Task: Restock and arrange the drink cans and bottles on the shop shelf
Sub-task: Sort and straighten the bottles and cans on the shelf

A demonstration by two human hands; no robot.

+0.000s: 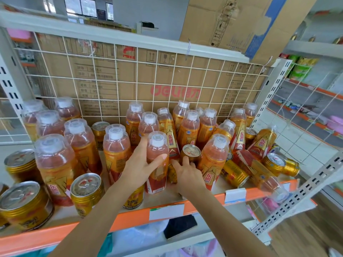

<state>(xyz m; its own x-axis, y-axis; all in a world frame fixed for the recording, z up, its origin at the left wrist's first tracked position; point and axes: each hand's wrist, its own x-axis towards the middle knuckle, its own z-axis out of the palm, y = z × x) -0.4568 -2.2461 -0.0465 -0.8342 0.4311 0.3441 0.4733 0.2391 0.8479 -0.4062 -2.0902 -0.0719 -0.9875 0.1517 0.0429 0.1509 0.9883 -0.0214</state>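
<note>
A shop: slotted metal shelving (274, 101) with orange price strips (130, 217), stocked drinks (118, 145).

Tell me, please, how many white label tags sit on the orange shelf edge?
2. One white label tag sits on the orange shelf edge between left forearm and right forearm; the other just right of that. Forearms may hide more.

Both forearms extend forward and converge. The left hand (141, 164) forms a grip round a bottle (157, 145), thumb across its front. Just right of that grip, the right hand (187, 175), back upward, curls its fingers (184, 160) round a can (191, 150).
</note>
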